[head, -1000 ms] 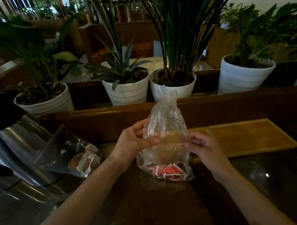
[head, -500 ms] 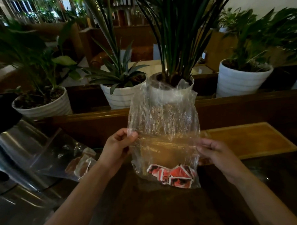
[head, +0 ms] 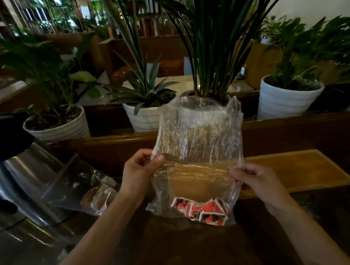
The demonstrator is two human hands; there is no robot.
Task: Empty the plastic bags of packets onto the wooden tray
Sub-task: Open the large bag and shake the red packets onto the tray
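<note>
clear crinkled plastic bag point(head: 197, 145) upright, our left hand point(head: 138, 171) and right hand point(head: 256, 180) pinching its sides, so red packets point(head: 204, 210) stay settled at the bottom.

Potted plants point(head: 210, 54) along a wooden ledge point(head: 289, 130).
Four white pots point(head: 284, 100) in a row; steel vessel point(head: 25, 182) at left.

both hands point(head: 138, 171) point(head: 257, 180) pinching clear bag point(head: 197, 145), red packets point(head: 203, 209) inside
</note>
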